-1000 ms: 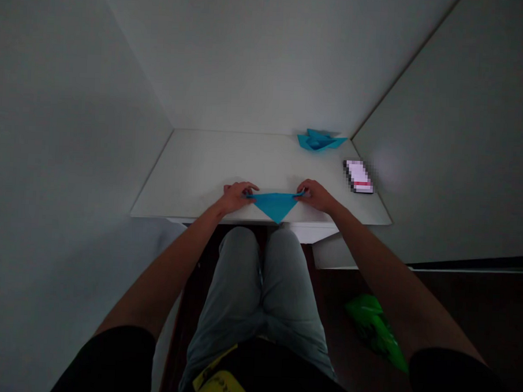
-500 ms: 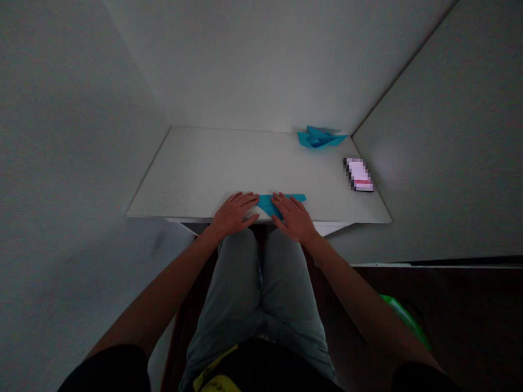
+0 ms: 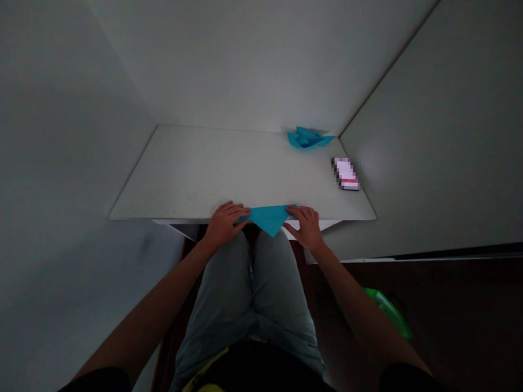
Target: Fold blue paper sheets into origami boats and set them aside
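A blue paper triangle [image 3: 268,218] lies at the front edge of the white desk [image 3: 202,170], its tip hanging over the edge toward my lap. My left hand [image 3: 226,220] rests on its left corner with the fingers curled down on the paper. Over on the right corner sits my right hand [image 3: 304,225], fingers pressing it flat. Both hands hold the paper against the desk.
A folded blue paper figure [image 3: 308,138] sits at the desk's back right corner. A phone with a lit screen [image 3: 345,173] lies near the right wall. Walls close in on three sides. A green object [image 3: 389,311] lies on the dark floor to my right.
Both hands lay close together over the paper's middle half a second ago; they have now slid apart to its two corners, and the triangle shows again with its tip over the edge.
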`<state>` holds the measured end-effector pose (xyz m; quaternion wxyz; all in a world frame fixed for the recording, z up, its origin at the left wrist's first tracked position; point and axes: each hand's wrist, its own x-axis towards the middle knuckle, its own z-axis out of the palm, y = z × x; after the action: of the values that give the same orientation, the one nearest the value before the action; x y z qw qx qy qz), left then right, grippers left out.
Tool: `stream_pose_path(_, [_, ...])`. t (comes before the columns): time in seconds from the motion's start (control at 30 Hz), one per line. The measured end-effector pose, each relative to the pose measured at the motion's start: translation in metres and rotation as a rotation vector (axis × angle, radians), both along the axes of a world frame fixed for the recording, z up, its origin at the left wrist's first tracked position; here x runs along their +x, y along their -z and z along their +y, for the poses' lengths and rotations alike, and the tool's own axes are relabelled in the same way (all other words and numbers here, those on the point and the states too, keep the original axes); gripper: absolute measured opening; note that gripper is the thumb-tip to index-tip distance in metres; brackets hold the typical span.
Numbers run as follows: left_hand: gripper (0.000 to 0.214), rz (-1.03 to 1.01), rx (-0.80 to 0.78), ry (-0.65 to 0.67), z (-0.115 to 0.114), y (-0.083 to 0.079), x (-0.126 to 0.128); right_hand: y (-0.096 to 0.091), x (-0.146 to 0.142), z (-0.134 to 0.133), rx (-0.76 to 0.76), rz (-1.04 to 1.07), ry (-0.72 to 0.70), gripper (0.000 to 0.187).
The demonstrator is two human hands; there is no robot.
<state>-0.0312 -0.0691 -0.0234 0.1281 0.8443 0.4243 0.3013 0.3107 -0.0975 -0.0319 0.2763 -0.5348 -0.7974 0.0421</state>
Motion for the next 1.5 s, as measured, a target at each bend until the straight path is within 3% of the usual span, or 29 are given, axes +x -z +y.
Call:
stream_pose_path(0.1, [0.021, -0.1, -0.087, -0.078, 0.005, -0.006, 0.001, -0.004, -0.006, 0.004, -0.018, 0.075, 0.049, 0.025])
stream_pose_path(0.27, [0.026, -0.21, -0.268, -0.275, 0.041, -0.021, 0.005, -0.018, -0.004, 0.048, -0.121, 0.318, 0.071, 0.031])
stream_pose_path(0.37, [0.018, -0.161, -0.211, -0.309, 0.056, -0.023, 0.009, -0.019, -0.003, 0.074, -0.166, 0.321, 0.136, 0.035])
stream_pose_path(0.47, [0.013, -0.044, -0.092, -0.287, 0.054, -0.021, 0.011, -0.016, -0.002, 0.083, -0.124, 0.253, 0.142, 0.036])
stream_pose_path(0.63, [0.021, 0.047, -0.012, -0.178, 0.035, -0.013, 0.005, -0.015, 0.001, 0.07, -0.05, 0.201, 0.016, 0.033])
stream_pose_path(0.8, [0.024, 0.064, -0.018, -0.159, 0.032, -0.012, 0.003, -0.022, 0.004, 0.052, -0.039, 0.099, -0.153, 0.03])
stream_pose_path(0.97, [0.024, 0.075, -0.025, -0.143, 0.034, -0.015, 0.002, -0.021, 0.006, 0.033, -0.028, -0.038, -0.162, 0.038])
stream_pose_path(1.1, [0.022, 0.067, -0.054, -0.04, 0.027, -0.014, -0.006, -0.014, 0.007, 0.018, -0.018, -0.082, -0.149, 0.037])
stream_pose_path(1.33, [0.015, 0.027, -0.046, 0.039, 0.011, -0.008, -0.015, -0.01, 0.004, 0.003, 0.006, 0.052, -0.146, 0.024])
stream_pose_path(1.5, [0.021, -0.01, -0.138, 0.032, 0.018, -0.018, -0.014, -0.019, 0.003, 0.012, -0.058, 0.174, -0.11, 0.032])
